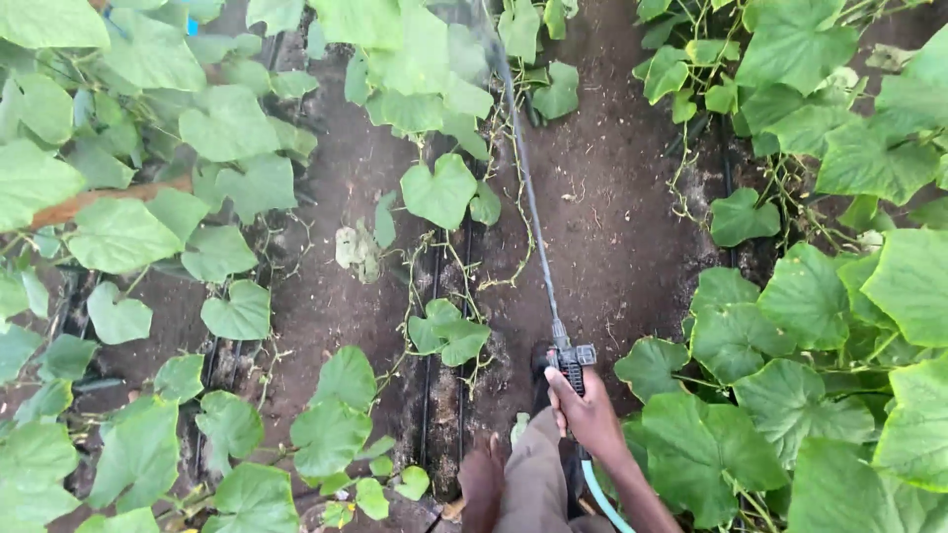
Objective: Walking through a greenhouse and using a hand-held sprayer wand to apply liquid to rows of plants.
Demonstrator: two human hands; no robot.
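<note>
place: vegetable plot, cultivated growing bed | ground: dark bare soil point(612, 227) running as a path between plant rows | crop: broad-leaved vines point(810, 326) trailing on both sides, thin tendrils across the dirt | irrigation: black drip lines point(431, 395) laid along the bed | tool: long spray lance point(533, 217) fed by a pale blue hose point(600, 494)

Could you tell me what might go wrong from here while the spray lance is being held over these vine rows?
The right hand alone grips the spray lance, whose long tube reaches far ahead, so its tip could waver and miss the leaves. The pale hose trails back beside the leg and might snag the large leaves at the right. The bare foot stands next to the black drip lines, which it could trip on.
</note>
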